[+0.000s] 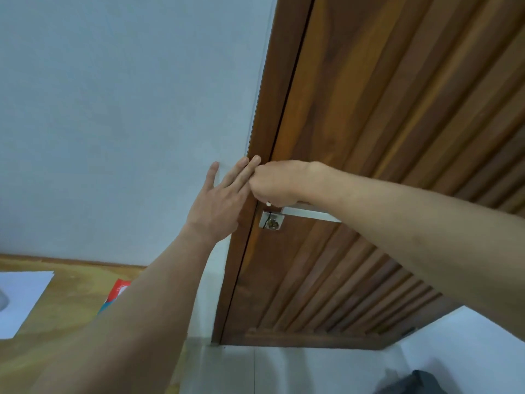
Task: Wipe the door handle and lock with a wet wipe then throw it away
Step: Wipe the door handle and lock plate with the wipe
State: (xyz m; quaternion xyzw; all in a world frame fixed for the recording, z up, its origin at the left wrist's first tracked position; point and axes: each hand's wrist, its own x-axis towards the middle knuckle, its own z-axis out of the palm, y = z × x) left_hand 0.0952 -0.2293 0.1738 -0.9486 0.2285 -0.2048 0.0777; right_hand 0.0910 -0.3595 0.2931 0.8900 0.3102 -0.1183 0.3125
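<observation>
- White sheet (pixel 21 300) on wooden surface (pixel 71 294) far left; red pack (pixel 118 291) beside it, print unreadable.
- Left hand (pixel 218 203) flat, fingers spread, pressed on door frame (pixel 257 143) and wall (pixel 113 109).
- Right hand (pixel 277 183) fisted above metal handle (pixel 309 213); small white bit, likely wet wipe (pixel 268 203), pokes from under fist.
- Lock (pixel 272 221) plate just below, uncovered.
- Wooden slatted door (pixel 397 123) shut.
- Dark item (pixel 414 383) bottom right, can't tell what.
</observation>
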